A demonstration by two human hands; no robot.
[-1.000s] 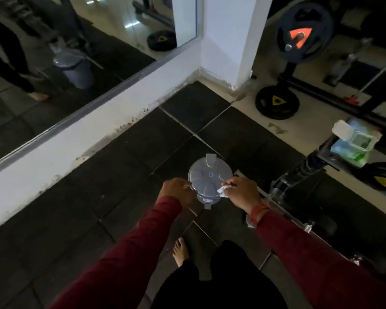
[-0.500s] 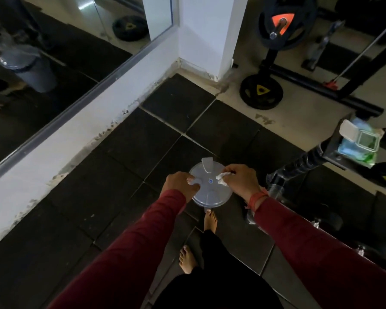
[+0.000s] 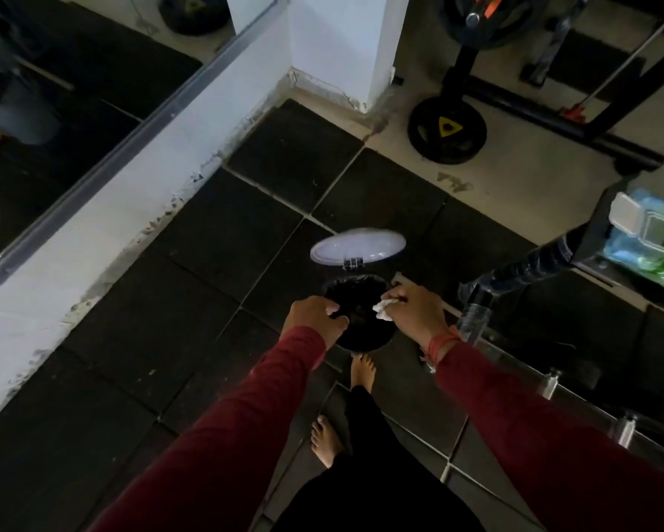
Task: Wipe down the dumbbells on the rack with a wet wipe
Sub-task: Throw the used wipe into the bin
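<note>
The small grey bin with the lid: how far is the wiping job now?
The small grey bin stands open, its round lid up. The right hand pinches a crumpled white wipe over it; the left hand rests at its rim. Left: dropping the wipe.
</note>
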